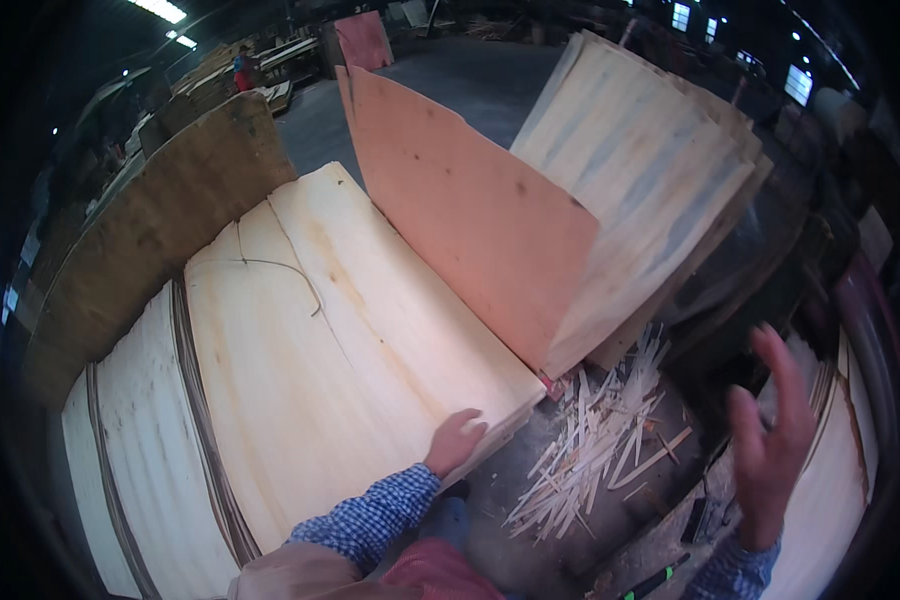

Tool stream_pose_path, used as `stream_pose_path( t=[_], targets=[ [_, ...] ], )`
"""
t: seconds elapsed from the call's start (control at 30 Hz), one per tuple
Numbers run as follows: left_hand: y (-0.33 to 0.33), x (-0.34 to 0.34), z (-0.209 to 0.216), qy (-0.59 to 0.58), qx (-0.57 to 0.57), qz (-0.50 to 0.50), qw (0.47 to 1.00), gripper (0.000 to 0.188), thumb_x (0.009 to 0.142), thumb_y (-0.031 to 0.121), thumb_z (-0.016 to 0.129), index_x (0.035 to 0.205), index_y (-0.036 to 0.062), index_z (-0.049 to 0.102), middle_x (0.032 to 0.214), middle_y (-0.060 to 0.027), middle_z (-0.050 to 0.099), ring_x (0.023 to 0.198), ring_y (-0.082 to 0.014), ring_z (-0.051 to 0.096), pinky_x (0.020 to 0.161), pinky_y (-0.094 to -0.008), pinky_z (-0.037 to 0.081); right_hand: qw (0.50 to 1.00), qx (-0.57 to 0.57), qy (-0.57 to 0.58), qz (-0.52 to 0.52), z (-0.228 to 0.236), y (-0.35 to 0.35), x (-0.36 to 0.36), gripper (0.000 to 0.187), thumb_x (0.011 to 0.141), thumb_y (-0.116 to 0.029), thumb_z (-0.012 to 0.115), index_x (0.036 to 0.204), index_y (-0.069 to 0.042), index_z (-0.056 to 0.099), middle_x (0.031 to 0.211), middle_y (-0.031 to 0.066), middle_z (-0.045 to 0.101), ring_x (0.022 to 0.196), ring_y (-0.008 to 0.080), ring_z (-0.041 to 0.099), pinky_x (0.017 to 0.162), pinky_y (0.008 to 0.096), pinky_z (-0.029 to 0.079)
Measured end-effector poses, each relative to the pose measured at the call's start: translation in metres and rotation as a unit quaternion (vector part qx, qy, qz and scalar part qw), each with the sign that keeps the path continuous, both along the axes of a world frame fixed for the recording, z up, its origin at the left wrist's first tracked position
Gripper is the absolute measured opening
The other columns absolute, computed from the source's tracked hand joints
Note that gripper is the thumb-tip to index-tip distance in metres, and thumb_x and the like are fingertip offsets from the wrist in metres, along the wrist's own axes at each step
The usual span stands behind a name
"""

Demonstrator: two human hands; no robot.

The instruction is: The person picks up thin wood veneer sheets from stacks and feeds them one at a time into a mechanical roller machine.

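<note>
Left hand at the pale stack's edge, right hand raised apart

I have the broad stack of pale wood sheets (320, 330) directly under and ahead of the left hand (457, 440), reaching far out to its left. That hand lies low at the stack's near right edge, its fingers bent toward the rim; I cannot tell whether they grip a sheet. The right hand (778, 430) is well apart from it, lifted, fingers up and curved, thumb spread away, holding nothing.

Ahead of the left hand, a pinkish board (460, 200) stands slanted along the stack's right side, a barrier before the leaning sheets (640, 150) behind it. A brown panel (160, 200) borders the stack's far left. Just right of the right hand I see another pale stack (840, 470).

Between the hands, the stack's edge drops to grey floor (500, 530), the widest gap near me, though a heap of wood strips (595, 440) takes up much of it.
</note>
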State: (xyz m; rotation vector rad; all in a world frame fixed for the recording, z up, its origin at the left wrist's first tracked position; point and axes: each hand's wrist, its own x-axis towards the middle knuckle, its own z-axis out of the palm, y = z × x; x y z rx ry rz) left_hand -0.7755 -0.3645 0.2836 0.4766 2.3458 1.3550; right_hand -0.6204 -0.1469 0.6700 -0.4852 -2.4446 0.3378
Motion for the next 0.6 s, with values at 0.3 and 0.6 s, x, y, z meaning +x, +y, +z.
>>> stream_pose_path(
  t=[0.3,0.6],
  targets=[
    [-0.093,-0.052,-0.092,-0.115,-0.175,-0.024,0.978,0.055,0.082,0.049,0.063,0.125,0.014,0.061,0.153,-0.024,0.022,0.14,-0.0365,0.026,0.11,-0.0468,0.032,0.967,0.096,-0.238,-0.004,-0.007,-0.068,-0.449,0.032,0.085,-0.022,0.062,0.11,-0.001,0.062,0.106,0.0161,0.067,0.103,0.0321,0.063,0.085,0.0417,0.051],
    [-0.099,-0.069,-0.08,-0.174,-0.205,-0.065,0.961,0.058,0.084,0.051,0.058,0.127,0.0114,0.06,0.154,-0.0219,0.022,0.14,-0.0337,0.028,0.11,-0.046,0.032,0.983,0.049,-0.177,0.003,0.013,-0.034,-0.439,0.023,0.083,-0.019,0.059,0.096,-0.003,0.069,0.098,0.0171,0.068,0.096,0.0307,0.064,0.083,0.0398,0.05]
  ],
)
